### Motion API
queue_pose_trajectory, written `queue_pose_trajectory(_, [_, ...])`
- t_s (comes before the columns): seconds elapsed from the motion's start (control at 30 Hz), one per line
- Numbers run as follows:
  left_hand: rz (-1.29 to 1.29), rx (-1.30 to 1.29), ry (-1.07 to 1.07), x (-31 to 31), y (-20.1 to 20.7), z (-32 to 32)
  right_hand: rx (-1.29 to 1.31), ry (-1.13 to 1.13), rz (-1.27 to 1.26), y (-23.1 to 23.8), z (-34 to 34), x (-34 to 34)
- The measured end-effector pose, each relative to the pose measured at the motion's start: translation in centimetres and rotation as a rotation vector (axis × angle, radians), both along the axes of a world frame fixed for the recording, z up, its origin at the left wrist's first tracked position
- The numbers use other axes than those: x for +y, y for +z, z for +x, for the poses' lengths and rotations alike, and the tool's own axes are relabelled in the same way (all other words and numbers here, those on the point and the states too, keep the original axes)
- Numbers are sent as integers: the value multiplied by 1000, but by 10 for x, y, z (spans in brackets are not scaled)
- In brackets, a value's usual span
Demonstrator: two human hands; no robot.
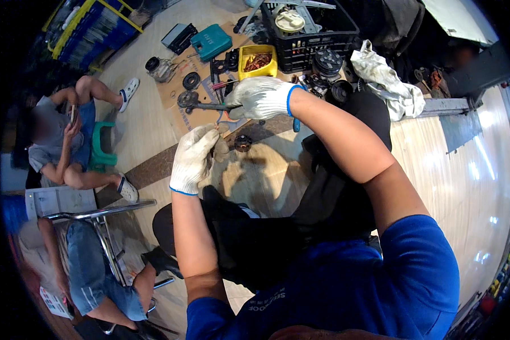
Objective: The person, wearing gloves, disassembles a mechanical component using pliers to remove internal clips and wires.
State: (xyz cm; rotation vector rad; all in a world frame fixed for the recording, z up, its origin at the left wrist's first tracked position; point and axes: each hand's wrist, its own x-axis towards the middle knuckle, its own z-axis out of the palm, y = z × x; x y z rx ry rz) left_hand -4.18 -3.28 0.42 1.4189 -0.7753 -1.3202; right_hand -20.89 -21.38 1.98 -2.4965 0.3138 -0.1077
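Note:
My right hand (260,97), in a white knit glove with a blue cuff, is closed round a dark long-handled tool (212,106) with a round head at its left end. A blue handle (296,124) shows below that wrist; what it belongs to is hidden. Lower and to the left is my gloved left hand (194,154). Its fingers are pinched together near the cardboard's edge, and anything between them is too small to make out. A small round dark part with coppery bits (243,143) lies on the floor just right of the left hand.
Cardboard (178,116) carries a black ring (191,81), a metal housing (161,69), a teal case (211,42) and a yellow tray (259,72) of coppery pieces. Beyond stands a black crate (317,48); a white cloth (385,85) lies right. Two people sit at left, one on a green stool (102,147).

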Motion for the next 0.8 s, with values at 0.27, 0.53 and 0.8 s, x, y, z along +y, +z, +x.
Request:
queue_pose_trajectory(0.27, [22, -733, -47, -10, 2, -19, -21, -87, -68, -7, 3, 7])
queue_pose_trajectory(0.53, [-183, -734, 346, -23, -26, -19, -299, -45, -219, -42, 17, 21])
queue_pose_trajectory(0.8, [-304, -644, 470, -20, -45, -8, -399, 62, -378, -40, 24, 30])
